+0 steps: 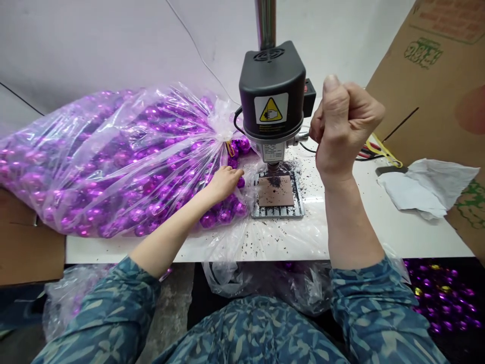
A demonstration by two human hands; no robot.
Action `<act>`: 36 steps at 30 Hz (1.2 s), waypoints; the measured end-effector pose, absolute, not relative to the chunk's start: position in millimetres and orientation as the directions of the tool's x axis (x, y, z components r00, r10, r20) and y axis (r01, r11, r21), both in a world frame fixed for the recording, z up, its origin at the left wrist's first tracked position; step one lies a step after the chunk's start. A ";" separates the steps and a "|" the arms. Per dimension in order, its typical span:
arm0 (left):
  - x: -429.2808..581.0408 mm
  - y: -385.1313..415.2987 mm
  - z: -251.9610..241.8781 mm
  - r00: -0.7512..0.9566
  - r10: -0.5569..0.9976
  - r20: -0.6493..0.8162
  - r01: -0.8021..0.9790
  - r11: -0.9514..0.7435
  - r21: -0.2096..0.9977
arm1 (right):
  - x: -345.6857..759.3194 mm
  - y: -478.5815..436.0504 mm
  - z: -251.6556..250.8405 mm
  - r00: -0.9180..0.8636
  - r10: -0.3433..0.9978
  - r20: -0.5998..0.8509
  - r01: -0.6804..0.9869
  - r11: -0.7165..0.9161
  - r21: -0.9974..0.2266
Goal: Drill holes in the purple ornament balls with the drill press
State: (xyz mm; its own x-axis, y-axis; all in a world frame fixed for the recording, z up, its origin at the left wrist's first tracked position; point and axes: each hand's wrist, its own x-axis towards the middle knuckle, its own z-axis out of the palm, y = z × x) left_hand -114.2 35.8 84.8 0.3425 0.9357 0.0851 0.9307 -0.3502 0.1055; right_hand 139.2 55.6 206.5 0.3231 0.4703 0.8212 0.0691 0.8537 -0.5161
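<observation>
Right grip (343,126) is clenched into a tight fist just right of the black benchtop drill press (272,91), whatever it holds hidden. Left of the drill, the open left grip (223,184) rests against a clear plastic bag (113,151) of shiny purple baubles (224,216). Directly under the drill, a square brown plate (276,191) lies on a slotted metal base (278,212).

What the right hand (343,126) grips is hidden inside its closed fingers. Below that hand, the tip of the bench drill (272,86) is obscured by the drill's own head. Left of the left hand (223,184), the plastic bag (113,162) is cut off by the picture's edge. The dark specks (280,235) nearer than both hands are too small to be identified. Right of the right hand, the purple baubles (443,296) are cut off by the picture's edge.
</observation>
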 end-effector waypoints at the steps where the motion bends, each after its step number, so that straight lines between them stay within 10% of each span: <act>1: -117.8 33.7 85.6 0.311 0.948 0.070 0.946 -0.316 0.072 | 139.6 56.2 206.0 0.312 0.473 0.824 0.079 0.851 -0.519; 9: -105.5 32.6 78.0 0.234 0.972 0.019 0.970 -0.235 0.071 | 139.2 57.4 203.7 0.324 0.463 0.825 0.085 0.854 -0.513; 13: -99.8 22.9 81.6 0.159 0.957 0.243 0.798 -0.270 0.539 | 141.3 56.8 201.8 0.300 0.470 0.830 0.091 0.852 -0.515; 17: -93.1 4.6 86.8 -0.004 0.985 0.171 0.197 -0.167 0.966 | 141.8 57.0 201.0 0.305 0.470 0.828 0.084 0.853 -0.515; 23: -71.7 -9.0 74.2 0.033 0.997 -0.065 -0.169 0.070 0.983 | 138.4 52.6 204.2 0.322 0.464 0.825 0.070 0.858 -0.509; 36: -31.2 10.0 20.5 -0.042 0.992 0.121 0.093 -0.117 0.989 | 137.9 41.5 203.9 0.294 0.508 0.809 0.108 0.824 -0.557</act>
